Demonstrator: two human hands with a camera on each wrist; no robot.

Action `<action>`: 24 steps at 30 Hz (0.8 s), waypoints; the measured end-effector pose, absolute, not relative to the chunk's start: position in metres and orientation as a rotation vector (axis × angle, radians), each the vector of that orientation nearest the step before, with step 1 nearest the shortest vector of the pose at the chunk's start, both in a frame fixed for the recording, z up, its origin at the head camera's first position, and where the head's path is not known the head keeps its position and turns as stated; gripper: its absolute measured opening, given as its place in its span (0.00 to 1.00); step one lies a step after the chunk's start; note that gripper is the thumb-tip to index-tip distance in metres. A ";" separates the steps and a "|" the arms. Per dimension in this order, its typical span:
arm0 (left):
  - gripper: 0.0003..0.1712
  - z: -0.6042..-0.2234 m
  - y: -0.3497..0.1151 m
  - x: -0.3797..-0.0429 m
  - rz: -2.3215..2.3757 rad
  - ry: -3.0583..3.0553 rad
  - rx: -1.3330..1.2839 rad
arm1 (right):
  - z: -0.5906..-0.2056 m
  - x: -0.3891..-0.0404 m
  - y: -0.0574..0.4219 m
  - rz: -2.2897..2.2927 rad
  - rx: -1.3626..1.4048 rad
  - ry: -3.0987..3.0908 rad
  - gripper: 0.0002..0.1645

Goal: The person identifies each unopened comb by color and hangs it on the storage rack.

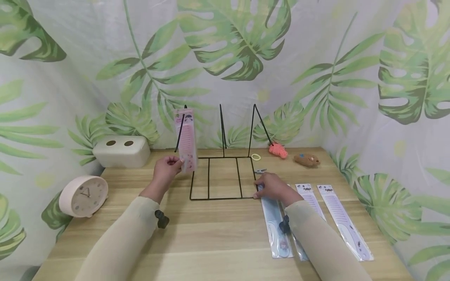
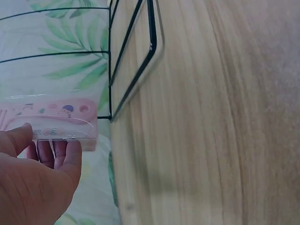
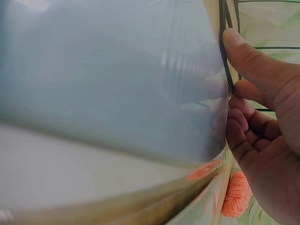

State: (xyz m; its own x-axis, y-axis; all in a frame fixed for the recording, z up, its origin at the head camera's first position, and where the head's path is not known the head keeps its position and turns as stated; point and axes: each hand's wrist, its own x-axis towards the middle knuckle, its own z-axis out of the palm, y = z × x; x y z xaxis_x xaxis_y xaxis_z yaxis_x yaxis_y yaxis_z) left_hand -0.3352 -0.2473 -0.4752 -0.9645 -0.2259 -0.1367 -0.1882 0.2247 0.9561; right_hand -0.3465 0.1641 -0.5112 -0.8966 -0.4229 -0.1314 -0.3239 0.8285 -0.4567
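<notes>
A black wire rack [image 1: 209, 179] with upright hook arms stands on the wooden table. Pink combs in clear packaging [image 1: 187, 140] hang from its left hook, several packs one behind another. With thumb in front and fingers behind, my left hand [image 1: 166, 171] pinches the lower left edge of these packs; the left wrist view shows the pink comb handle [image 2: 70, 111] above the fingers. My right hand [image 1: 275, 188] grips the rack's front right corner between thumb and forefinger. Beneath and beside that hand lies a blue packaged comb [image 1: 275, 226], which fills much of the right wrist view.
Purple packaged combs [image 1: 346, 222] lie at the right, one partly under the right arm. Behind them are a metal clip [image 1: 260, 171], a yellow ring [image 1: 256, 157], coral yarn [image 1: 278, 150] and a brown toy [image 1: 307, 160]. A clock [image 1: 84, 196] and white box [image 1: 121, 152] stand left.
</notes>
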 end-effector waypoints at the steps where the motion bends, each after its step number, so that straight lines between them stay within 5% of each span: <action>1: 0.19 -0.477 -0.248 -0.336 -1.887 -2.437 0.413 | -0.512 -0.346 0.164 -0.633 -0.569 2.781 0.37; 19: 0.20 -0.492 -0.260 -0.330 -1.657 -2.587 0.370 | -0.511 -0.344 0.164 -0.613 -0.660 2.801 0.36; 24: 0.23 -0.504 -0.255 -0.318 -1.272 -2.942 0.068 | -0.510 -0.345 0.165 -0.628 -0.633 2.788 0.37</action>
State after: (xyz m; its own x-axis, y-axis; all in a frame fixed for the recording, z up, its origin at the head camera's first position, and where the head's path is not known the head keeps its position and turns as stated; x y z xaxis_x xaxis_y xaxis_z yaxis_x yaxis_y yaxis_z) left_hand -0.3179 -0.2550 -0.5037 -0.9971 -0.0135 -0.0755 -0.0643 0.6847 0.7260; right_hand -0.3453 0.1649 -0.5102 -0.8846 -0.4530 -0.1106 -0.3620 0.8166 -0.4496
